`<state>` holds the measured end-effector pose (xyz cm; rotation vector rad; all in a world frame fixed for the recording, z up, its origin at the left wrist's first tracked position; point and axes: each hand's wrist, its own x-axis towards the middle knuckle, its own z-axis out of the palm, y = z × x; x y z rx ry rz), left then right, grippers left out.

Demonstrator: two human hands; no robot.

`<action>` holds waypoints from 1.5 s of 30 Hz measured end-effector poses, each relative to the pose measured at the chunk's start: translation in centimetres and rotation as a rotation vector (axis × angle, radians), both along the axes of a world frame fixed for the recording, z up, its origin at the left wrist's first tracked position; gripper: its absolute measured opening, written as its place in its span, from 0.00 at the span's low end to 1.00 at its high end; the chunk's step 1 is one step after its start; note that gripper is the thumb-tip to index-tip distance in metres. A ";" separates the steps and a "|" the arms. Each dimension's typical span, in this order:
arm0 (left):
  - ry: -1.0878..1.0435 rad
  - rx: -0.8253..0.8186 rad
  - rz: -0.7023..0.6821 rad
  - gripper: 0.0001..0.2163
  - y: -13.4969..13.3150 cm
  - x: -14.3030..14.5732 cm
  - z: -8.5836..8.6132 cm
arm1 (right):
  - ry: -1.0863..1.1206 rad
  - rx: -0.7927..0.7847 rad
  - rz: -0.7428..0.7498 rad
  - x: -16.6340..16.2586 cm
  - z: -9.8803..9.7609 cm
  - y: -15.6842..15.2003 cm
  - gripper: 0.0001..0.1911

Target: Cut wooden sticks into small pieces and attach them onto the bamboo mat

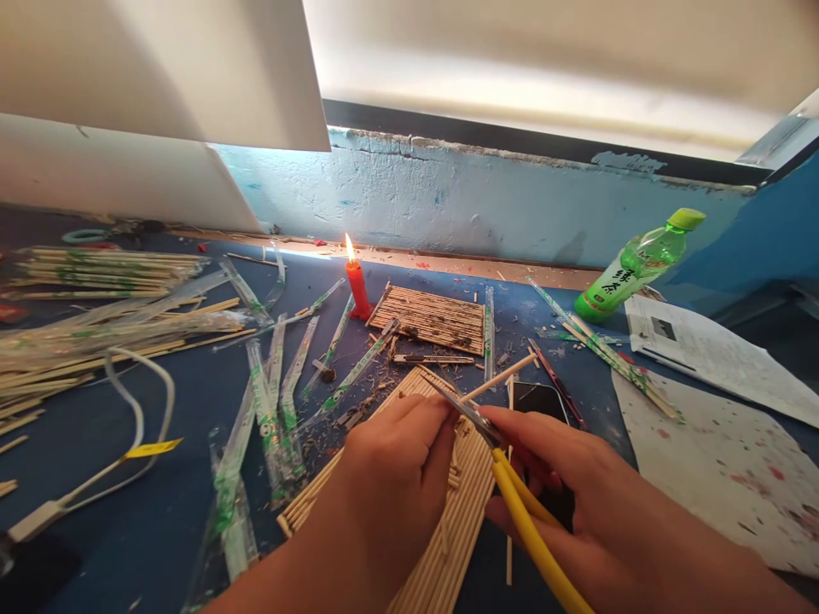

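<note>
My right hand (576,477) grips yellow-handled scissors (521,503), their blades pointing up and left toward my left fingertips. My left hand (397,469) is closed in a pinch on a thin wooden stick (500,379), whose free end juts out to the upper right past the blades. The blades cross close to the stick; I cannot tell whether they touch it. Under both hands lies a panel of sticks laid side by side (470,512), with short cut pieces on top. Beyond it is a smaller, darkened stick panel (441,315).
A lit red candle (358,290) stands near the wall. A utility knife (433,359) lies before the small panel. Torn plastic sleeves (265,418) and bundled sticks (108,269) spread leftward. A phone (537,399), a green bottle (630,264) and papers (710,350) are to the right.
</note>
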<state>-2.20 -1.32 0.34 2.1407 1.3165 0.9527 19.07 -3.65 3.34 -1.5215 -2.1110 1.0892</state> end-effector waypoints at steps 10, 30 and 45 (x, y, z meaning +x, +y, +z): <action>0.008 0.129 -0.033 0.12 -0.4 0.5 -0.2 | -0.049 0.046 0.024 -0.9 -0.3 -0.1 0.23; -0.834 -1.020 -0.120 0.15 1.2 0.2 1.8 | 0.214 -0.166 0.076 -0.8 0.1 0.6 0.04; -0.767 -1.024 -0.116 0.17 1.1 0.0 1.9 | 0.101 0.020 0.148 -0.5 0.7 0.2 0.22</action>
